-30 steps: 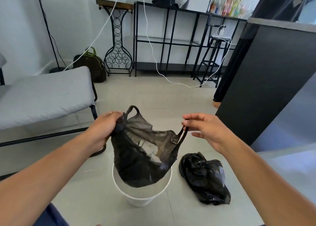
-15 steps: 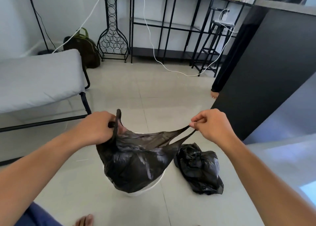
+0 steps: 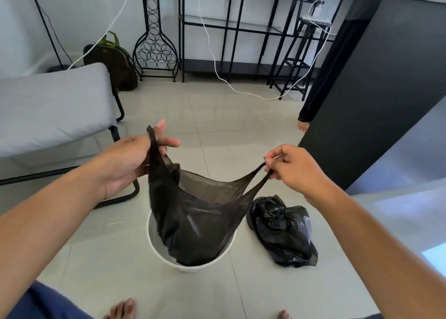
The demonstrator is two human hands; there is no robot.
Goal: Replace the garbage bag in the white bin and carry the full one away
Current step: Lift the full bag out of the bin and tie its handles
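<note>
A thin black garbage bag (image 3: 193,217) hangs stretched between my hands, its bottom sagging into the round white bin (image 3: 154,242) on the floor. My left hand (image 3: 130,159) has one bag handle looped over its fingers, thumb raised. My right hand (image 3: 289,169) pinches the other handle, pulled taut to the right. A tied, full black bag (image 3: 284,231) lies on the tiles just right of the bin, apart from both hands.
A grey cushioned bench (image 3: 53,106) with a black metal frame stands at left. A dark counter (image 3: 376,82) rises at right, with another person's bare foot (image 3: 303,126) beside it. Black shelving (image 3: 241,28), a wire rack, a backpack (image 3: 115,62) and a white cable (image 3: 241,92) lie beyond.
The bag has been lowered so its bottom now sits inside the bin. My left hand opened its grip and lifted its handle; the view tilted further down.
</note>
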